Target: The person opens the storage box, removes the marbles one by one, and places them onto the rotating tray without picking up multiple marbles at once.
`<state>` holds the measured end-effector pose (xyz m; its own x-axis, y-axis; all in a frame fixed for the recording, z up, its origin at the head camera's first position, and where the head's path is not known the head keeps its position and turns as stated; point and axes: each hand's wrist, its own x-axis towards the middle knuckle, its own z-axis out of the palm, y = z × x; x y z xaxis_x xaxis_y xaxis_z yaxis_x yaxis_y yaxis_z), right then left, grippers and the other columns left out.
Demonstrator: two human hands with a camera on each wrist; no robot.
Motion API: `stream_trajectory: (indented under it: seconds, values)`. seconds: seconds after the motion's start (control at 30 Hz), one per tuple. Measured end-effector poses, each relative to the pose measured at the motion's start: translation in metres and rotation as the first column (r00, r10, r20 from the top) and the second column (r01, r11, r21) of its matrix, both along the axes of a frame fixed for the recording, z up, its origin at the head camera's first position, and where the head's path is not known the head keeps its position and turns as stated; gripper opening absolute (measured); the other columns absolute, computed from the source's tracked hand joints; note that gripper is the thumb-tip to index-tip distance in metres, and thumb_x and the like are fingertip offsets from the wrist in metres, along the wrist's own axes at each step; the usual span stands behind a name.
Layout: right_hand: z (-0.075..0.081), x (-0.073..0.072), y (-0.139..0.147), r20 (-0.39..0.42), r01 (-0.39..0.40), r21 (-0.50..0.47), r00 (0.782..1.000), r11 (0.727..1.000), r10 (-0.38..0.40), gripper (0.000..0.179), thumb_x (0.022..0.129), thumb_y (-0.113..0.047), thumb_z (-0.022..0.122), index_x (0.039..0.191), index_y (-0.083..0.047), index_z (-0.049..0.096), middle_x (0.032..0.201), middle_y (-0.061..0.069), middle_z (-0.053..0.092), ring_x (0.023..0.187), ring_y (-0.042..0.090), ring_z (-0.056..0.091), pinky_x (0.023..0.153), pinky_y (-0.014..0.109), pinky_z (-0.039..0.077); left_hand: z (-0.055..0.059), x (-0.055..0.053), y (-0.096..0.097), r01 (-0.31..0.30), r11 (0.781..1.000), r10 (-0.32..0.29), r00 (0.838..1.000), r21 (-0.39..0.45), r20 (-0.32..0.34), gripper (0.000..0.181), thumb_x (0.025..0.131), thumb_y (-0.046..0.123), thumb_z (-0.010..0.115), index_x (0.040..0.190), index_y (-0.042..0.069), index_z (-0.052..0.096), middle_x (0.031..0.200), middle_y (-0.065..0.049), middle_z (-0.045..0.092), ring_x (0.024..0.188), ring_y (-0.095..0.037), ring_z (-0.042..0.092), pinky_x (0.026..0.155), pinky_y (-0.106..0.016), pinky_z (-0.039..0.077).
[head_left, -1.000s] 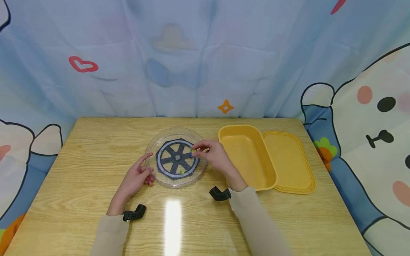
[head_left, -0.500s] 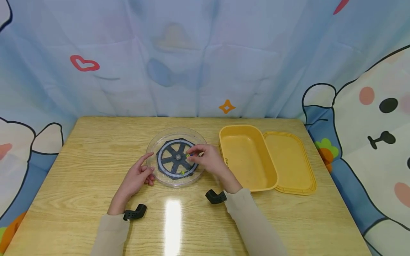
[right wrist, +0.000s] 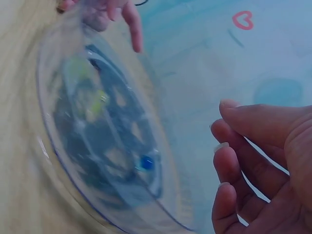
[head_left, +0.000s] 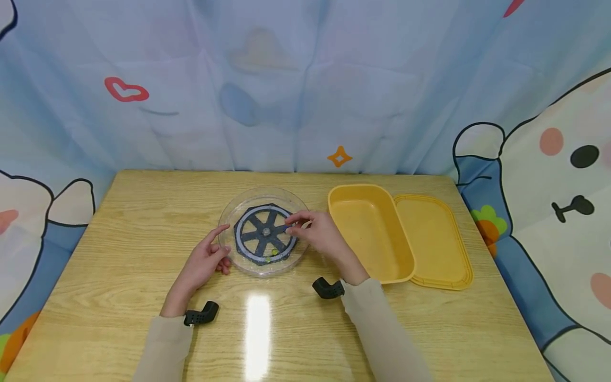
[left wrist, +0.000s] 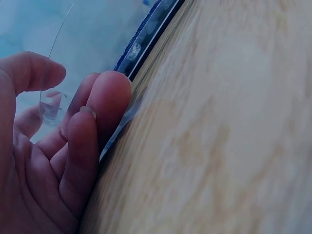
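A round clear dish (head_left: 230, 209) holds a dark spoked wheel (head_left: 249, 237) with a pale ring. Two yellow-green marbles (head_left: 275, 251) lie low on the wheel in the head view. My left hand (head_left: 202, 265) rests against the dish's left side, index finger extended and touching the rim. In the left wrist view its other fingers (left wrist: 109, 97) bend beside the dish. My right hand (head_left: 321, 233) hovers over the right rim, thumb and index tips close together. Nothing shows between those fingers in the right wrist view. A blue marble (right wrist: 146, 162) appears in the dish, apart from the fingers.
Right of the dish stands a deep yellow box (head_left: 367, 233). A flat yellow lid (head_left: 431, 241) lies beside it. Both share the wooden table (head_left: 157, 223), backed by a printed blue curtain (head_left: 267, 106).
My right hand dipped left over the wheel with a small yellow-green and blue item at its fingertips, then drew back right. A second yellow-green marble now lies on the wheel. My left hand stayed put.
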<state>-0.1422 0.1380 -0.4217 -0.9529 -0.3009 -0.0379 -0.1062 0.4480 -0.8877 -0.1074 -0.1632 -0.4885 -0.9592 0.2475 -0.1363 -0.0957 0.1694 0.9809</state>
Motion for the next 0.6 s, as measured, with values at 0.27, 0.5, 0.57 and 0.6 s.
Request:
stream_trajectory:
  seconds: [0.27,0.5,0.57,0.6]
  values:
    - [0.027,-0.004,0.028,-0.057,0.031,0.029,0.998,0.999,-0.030,0.017,0.091,-0.008,0.073,0.108,-0.005,0.076,0.101,0.006,0.070,0.084,0.030,0.061,0.070,0.035,0.053,0.002,0.000,0.000,0.001,1.000,-0.001,1.000,0.010,-0.003,0.055,0.104,0.009,0.052,0.155,0.016,0.034,0.074,-0.016,0.062,0.059,-0.024,0.064,0.059,-0.035,0.058]
    - [0.036,-0.014,0.064,-0.079,0.028,0.069,0.997,0.997,-0.022,0.020,0.092,-0.013,0.074,0.110,-0.006,0.075,0.105,0.006,0.071,0.088,0.024,0.061,0.074,0.032,0.053,0.002,0.000,0.000,0.002,1.000,-0.002,1.000,0.023,-0.001,0.055,0.103,0.007,0.052,0.155,0.016,0.034,0.073,-0.015,0.061,0.058,-0.023,0.064,0.059,-0.036,0.059]
    - [0.036,-0.018,0.075,-0.075,0.026,0.071,0.997,0.997,-0.021,0.019,0.092,-0.013,0.074,0.110,-0.006,0.075,0.105,0.007,0.071,0.089,0.023,0.060,0.074,0.031,0.053,0.002,0.000,0.000,0.001,1.000,-0.001,1.000,0.024,0.001,0.056,0.103,0.007,0.052,0.155,0.016,0.035,0.073,-0.016,0.061,0.058,-0.023,0.064,0.059,-0.036,0.059]
    - [0.036,-0.019,0.080,-0.075,0.025,0.076,0.997,0.997,-0.019,0.019,0.092,-0.012,0.074,0.109,-0.005,0.075,0.105,0.008,0.071,0.090,0.023,0.061,0.075,0.031,0.053,0.001,0.000,0.000,0.001,1.000,-0.001,1.000,0.023,0.002,0.056,0.103,0.008,0.053,0.155,0.016,0.035,0.073,-0.016,0.061,0.058,-0.023,0.064,0.059,-0.036,0.059]
